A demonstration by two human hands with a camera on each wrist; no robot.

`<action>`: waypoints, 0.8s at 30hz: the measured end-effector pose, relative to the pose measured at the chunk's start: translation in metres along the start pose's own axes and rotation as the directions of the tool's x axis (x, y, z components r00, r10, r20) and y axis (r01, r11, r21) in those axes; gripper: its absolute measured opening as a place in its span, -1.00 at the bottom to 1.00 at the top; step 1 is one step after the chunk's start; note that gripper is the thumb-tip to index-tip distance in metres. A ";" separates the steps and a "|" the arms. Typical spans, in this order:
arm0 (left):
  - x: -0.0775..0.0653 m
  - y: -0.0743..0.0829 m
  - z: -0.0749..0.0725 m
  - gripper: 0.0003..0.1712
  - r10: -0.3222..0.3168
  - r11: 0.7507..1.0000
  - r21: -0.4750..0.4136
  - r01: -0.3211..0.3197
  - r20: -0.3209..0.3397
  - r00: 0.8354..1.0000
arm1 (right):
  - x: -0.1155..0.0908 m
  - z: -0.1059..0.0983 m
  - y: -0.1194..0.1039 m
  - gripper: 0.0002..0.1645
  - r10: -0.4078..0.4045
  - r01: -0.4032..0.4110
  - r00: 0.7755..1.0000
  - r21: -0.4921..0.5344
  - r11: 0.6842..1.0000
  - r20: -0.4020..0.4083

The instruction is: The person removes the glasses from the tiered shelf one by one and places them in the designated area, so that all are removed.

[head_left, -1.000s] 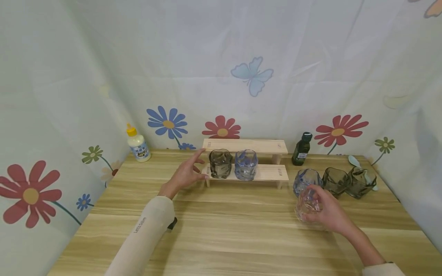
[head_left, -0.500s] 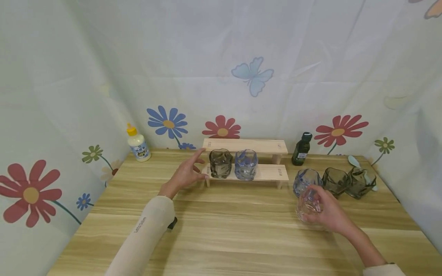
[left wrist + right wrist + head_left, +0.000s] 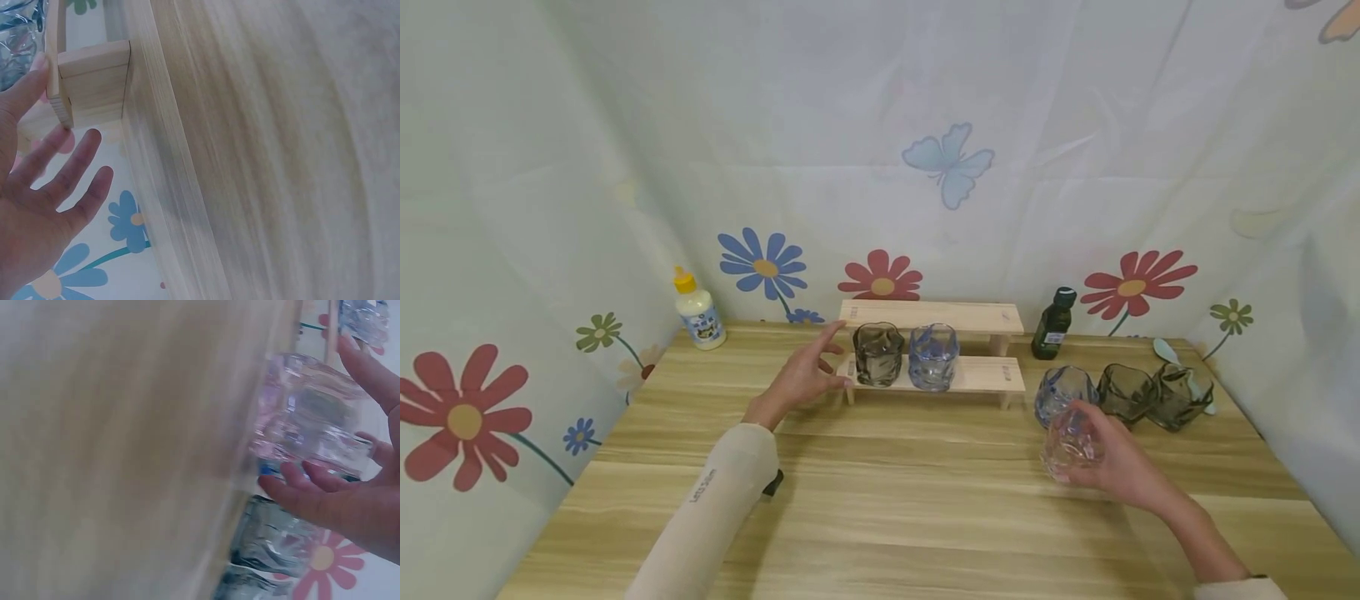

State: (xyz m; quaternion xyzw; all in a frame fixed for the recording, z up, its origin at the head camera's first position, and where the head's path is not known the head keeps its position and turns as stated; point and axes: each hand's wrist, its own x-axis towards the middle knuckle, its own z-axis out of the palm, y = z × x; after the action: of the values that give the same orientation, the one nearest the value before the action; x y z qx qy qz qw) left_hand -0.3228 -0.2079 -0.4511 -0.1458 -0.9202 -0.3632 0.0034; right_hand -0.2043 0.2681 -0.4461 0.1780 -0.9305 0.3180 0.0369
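Note:
At the right of the head view, my right hand [image 3: 1123, 458] holds a clear pink-tinted drinking glass [image 3: 1070, 450], its fingers curved around the side. The right wrist view shows this pink glass [image 3: 312, 415] on the table, between thumb and fingers. My left hand [image 3: 801, 377] touches the left end of a two-tier wooden shelf [image 3: 981, 379], fingers spread. In the left wrist view, the thumb and index fingertip of this hand [image 3: 37, 200] lie at the end of the board [image 3: 57, 87]. A smoky grey glass [image 3: 878, 357] and a bluish glass [image 3: 933, 358] stand on the lower tier.
Behind the pink glass stand another bluish glass [image 3: 1060, 390] and two smoky glasses, one at the middle [image 3: 1124, 393] and one at the right [image 3: 1178, 398]. A pale spoon [image 3: 1167, 350], a dark green bottle [image 3: 1053, 325] and a yellow-capped bottle [image 3: 702, 315] are farther back.

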 end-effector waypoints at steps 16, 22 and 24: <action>0.000 0.000 -0.004 0.18 -0.003 1.000 -0.001 0.003 -0.006 1.000 | 0.034 -0.046 -0.045 0.23 -0.068 0.070 0.996 -0.046 0.996 0.050; 0.000 0.000 -0.001 0.18 -0.003 1.000 0.001 0.003 -0.008 1.000 | 0.062 -0.039 -0.057 0.23 -0.113 0.109 0.988 0.037 0.993 0.104; 0.000 0.001 0.000 0.18 -0.006 1.000 -0.001 0.006 -0.006 1.000 | 0.070 -0.035 -0.062 0.22 -0.118 0.111 0.985 0.063 0.992 0.127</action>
State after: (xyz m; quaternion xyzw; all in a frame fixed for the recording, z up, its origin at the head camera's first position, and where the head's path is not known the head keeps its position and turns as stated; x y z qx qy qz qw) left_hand -0.3225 -0.2077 -0.4505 -0.1421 -0.9205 -0.3639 0.0050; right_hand -0.2490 0.2218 -0.3696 0.2525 -0.9100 0.3286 -0.0107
